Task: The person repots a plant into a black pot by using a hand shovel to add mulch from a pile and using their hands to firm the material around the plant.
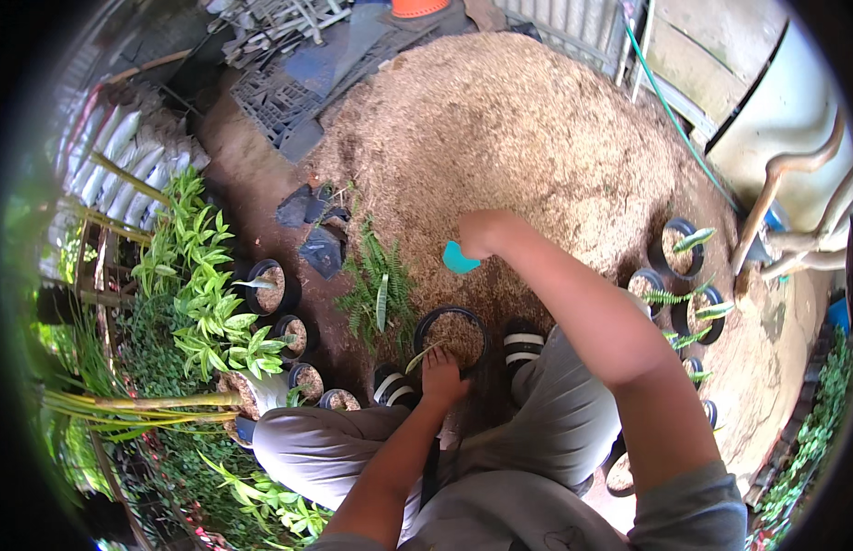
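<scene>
My left hand [444, 377] reaches over the near rim of a black plastic pot [459, 337] filled with light brown, chaff-like material. A pale-edged leaf cutting [419, 357] leans out over the pot's left rim, against my left fingers. Whether they grip it is hard to see. Beyond the pot, my right hand [480, 234] is closed on a teal scoop [461, 258], low over the front slope of a large chaff heap [509, 138]. The scoop's handle is hidden in my fist. Left of the pot, another leaf cutting [382, 303] lies on cut fern fronds [363, 286].
Small potted cuttings line both sides, including a left pot [268, 289] and a right pot [678, 251]. Black plastic pieces [321, 251] lie beyond the ferns. A plastic pallet [278, 103], white sacks [123, 162] and a green hose [674, 117] are farther out. My sandals [525, 344] flank the pot.
</scene>
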`<state>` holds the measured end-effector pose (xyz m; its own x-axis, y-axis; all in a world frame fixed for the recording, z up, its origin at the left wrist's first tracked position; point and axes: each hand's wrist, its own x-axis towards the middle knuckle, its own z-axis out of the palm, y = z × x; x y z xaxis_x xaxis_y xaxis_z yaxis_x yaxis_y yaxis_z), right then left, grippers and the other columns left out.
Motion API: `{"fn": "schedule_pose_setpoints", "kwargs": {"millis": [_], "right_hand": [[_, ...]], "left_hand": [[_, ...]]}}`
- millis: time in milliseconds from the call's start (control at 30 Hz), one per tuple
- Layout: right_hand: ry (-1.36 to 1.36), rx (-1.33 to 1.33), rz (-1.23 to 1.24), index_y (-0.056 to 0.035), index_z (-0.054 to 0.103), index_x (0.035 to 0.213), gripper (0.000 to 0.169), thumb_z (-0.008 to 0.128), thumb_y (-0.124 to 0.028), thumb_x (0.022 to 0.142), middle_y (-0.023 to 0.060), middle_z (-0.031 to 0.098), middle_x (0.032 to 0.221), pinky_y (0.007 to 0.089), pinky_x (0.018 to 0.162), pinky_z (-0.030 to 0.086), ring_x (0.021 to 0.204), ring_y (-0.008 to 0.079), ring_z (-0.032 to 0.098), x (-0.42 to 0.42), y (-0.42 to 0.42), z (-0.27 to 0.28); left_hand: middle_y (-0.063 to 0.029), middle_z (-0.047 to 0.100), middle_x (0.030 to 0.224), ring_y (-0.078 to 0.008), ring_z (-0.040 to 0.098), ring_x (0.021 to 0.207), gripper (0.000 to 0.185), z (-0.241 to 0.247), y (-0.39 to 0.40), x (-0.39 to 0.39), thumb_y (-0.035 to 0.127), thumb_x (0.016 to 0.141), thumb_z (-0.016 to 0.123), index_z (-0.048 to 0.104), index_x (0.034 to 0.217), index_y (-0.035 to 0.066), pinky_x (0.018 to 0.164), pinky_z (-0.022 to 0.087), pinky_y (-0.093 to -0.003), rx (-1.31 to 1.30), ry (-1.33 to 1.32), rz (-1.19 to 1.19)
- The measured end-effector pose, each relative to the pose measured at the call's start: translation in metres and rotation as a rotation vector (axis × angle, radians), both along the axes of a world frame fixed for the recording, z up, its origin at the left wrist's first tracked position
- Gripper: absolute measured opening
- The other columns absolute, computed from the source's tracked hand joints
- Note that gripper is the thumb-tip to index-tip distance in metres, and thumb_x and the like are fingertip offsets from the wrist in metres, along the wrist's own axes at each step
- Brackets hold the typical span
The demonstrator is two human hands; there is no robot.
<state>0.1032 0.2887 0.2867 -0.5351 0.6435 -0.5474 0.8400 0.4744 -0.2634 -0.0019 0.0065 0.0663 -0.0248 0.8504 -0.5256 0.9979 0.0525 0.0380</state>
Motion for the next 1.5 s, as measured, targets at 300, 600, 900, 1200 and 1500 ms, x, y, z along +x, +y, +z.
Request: {"fn": "schedule_pose_setpoints", "kwargs": {"millis": [300,600,900,1200,1500], "right_hand": [[0.554,-0.403,-0.88,-0.0008,0.063,0.099,0.016,0.058,-0.015,0.094,0.0111,0.062,0.081,0.0372,0.056,0.055,0.074,0.0173,0.063,0.033,0.027,-0.148],[0.408,0.406,-0.615,-0.0015,0.054,0.115,0.034,0.058,-0.016,0.084,0.024,0.066,0.097,0.0461,0.079,0.053,0.091,0.0391,0.066,0.015,-0.047,-0.183],[0.543,-0.035,0.36,-0.0092,0.065,0.122,0.05,0.06,-0.002,0.074,0.0158,0.062,0.125,0.0411,0.1,0.047,0.114,0.0362,0.059,-0.012,-0.108,-0.242],[0.367,0.154,0.379,-0.0051,0.056,0.131,0.056,0.06,-0.002,0.076,0.0218,0.057,0.13,0.044,0.1,0.047,0.119,0.0383,0.055,0.0,-0.148,-0.249],[0.297,-0.034,0.015,0.0016,0.063,0.103,0.033,0.061,-0.009,0.071,0.0283,0.064,0.097,0.0491,0.087,0.049,0.099,0.0439,0.061,0.013,-0.197,-0.244]], "left_hand": [[-0.0212,0.033,0.153,-0.0348,0.029,0.143,0.099,-0.006,0.013,-0.023,0.057,0.076,0.07,0.034,0.146,-0.003,0.12,0.017,-0.0474,0.076,-0.087,-0.225],[-0.0245,0.046,0.142,-0.0366,0.035,0.14,0.101,0.032,-0.003,-0.038,0.073,0.077,0.058,0.045,0.14,-0.005,0.121,0.009,-0.0477,-0.022,-0.124,-0.085],[-0.0268,0.038,0.149,-0.036,0.032,0.142,0.097,-0.009,0.003,-0.022,0.072,0.077,0.06,0.05,0.138,-0.002,0.121,0.012,-0.0467,0.072,-0.154,-0.069],[-0.0261,0.024,0.156,-0.0364,0.023,0.146,0.097,-0.002,0.001,-0.018,0.063,0.069,0.074,0.05,0.14,0.001,0.119,0.02,-0.0456,0.081,-0.103,0.043],[-0.0236,0.019,0.159,-0.0347,0.022,0.147,0.112,-0.011,0.021,-0.013,0.056,0.065,0.079,0.031,0.148,-0.001,0.119,0.021,-0.0439,0.011,-0.17,0.042]]}}
